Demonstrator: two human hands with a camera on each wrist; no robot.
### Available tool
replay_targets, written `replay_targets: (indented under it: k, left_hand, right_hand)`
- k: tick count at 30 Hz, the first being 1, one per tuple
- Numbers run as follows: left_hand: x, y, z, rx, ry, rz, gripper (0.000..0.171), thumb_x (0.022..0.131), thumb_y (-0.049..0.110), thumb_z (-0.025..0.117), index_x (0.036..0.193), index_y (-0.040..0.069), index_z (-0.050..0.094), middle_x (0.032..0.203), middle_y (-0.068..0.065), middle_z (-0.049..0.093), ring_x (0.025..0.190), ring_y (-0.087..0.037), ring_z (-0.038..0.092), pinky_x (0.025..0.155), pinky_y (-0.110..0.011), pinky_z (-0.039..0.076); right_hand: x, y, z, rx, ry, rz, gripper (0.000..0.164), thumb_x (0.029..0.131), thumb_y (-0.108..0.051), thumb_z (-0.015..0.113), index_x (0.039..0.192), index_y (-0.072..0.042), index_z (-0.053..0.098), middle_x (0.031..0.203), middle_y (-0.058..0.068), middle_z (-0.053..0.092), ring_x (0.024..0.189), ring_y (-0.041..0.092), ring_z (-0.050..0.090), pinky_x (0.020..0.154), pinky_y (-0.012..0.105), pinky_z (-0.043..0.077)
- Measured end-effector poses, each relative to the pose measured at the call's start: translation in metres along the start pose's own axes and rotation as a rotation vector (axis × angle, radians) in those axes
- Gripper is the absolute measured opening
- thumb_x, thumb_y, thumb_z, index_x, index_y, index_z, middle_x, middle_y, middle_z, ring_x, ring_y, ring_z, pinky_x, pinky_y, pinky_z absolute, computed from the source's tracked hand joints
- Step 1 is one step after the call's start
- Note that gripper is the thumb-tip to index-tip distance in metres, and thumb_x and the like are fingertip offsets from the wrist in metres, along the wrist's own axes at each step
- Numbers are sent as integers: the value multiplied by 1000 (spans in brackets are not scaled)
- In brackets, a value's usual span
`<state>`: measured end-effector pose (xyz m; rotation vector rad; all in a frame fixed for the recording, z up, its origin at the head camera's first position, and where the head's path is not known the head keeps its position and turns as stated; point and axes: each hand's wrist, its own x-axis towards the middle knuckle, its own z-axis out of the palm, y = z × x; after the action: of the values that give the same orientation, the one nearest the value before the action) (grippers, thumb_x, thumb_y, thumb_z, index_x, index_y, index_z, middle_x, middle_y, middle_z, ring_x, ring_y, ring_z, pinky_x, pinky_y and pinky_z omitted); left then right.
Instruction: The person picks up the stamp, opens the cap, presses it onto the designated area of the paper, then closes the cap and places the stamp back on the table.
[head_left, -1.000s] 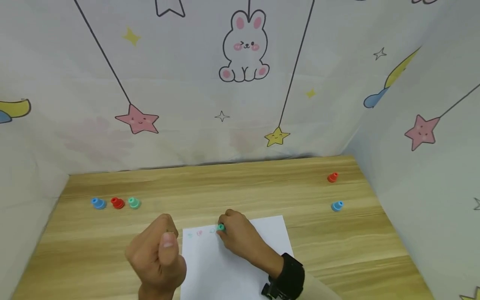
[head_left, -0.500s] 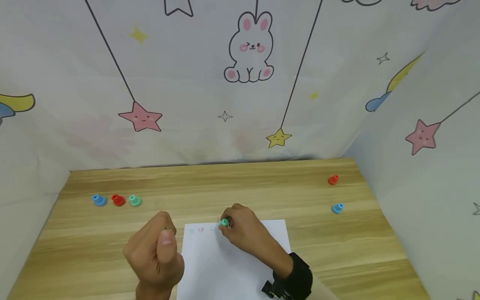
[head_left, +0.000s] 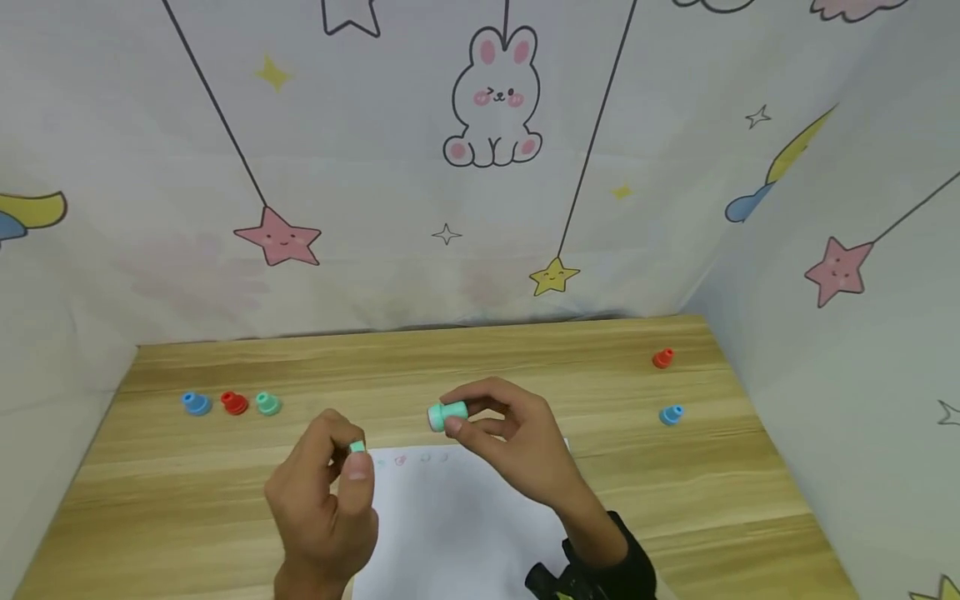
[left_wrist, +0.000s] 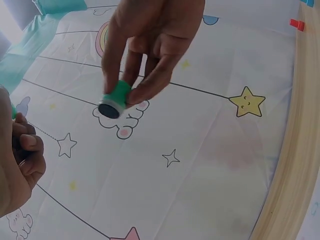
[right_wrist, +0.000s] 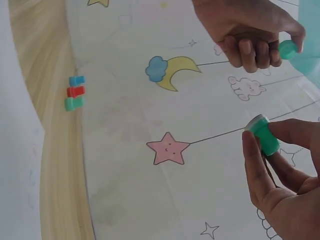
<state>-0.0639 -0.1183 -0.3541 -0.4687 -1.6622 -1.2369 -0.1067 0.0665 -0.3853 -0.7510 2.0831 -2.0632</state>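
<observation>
My right hand (head_left: 525, 450) pinches a small green stamp (head_left: 448, 415) between thumb and fingers, tipped sideways above the paper's far edge. Its round dark face shows at the lower end of the stamp (left_wrist: 119, 95) in the left wrist view. To its left, my left hand (head_left: 322, 508) is curled with a green cap (right_wrist: 288, 49) pinched between thumb and forefinger; only a bit of that cap shows in the head view. Below the hands lies a white sheet of paper (head_left: 457, 525), with several small faint stamped marks (head_left: 426, 457) in a row along its far edge.
On the table (head_left: 600, 367), at the left, stand a blue stamp (head_left: 197, 404), a red stamp (head_left: 234, 403) and a green one (head_left: 268, 403). A red cap-like piece (head_left: 663, 358) and a blue one (head_left: 672, 414) lie at the right. A printed cloth wall (head_left: 375, 183) rises behind the table.
My right hand has lifted the green stamp off the paper and tipped it sideways, uncovering a mark. My left hand has risen slightly, and the green cap in it now shows.
</observation>
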Motion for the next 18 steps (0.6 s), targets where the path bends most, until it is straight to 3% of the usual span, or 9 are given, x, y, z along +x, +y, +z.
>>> replay_targets:
  k: [4, 9, 18]
  left_hand:
    - [-3, 2, -1, 6, -116, -69, 24, 92, 12, 49, 77, -6, 51, 68, -2, 43, 59, -5, 39, 47, -13, 26]
    - [-5, 4, 1, 6, -237, -112, 19, 92, 11, 55, 92, -8, 55, 77, -4, 49, 66, -5, 44, 49, -15, 31]
    - [-3, 3, 8, -17, -288, -52, 24, 89, 9, 61, 103, -10, 59, 82, -7, 51, 67, -9, 44, 54, -15, 34]
  right_hand:
    - [-1, -9, -2, 163, -12, -50, 25, 89, 7, 61, 114, 2, 63, 109, 18, 60, 95, 24, 62, 82, 43, 57]
    - [-2, -16, -2, 246, -14, -117, 23, 90, 8, 59, 113, 6, 61, 105, 23, 59, 93, 24, 64, 81, 47, 56]
    - [-7, -23, -3, 256, -37, -161, 26, 90, 11, 57, 116, 7, 59, 107, 25, 59, 96, 24, 64, 80, 41, 57]
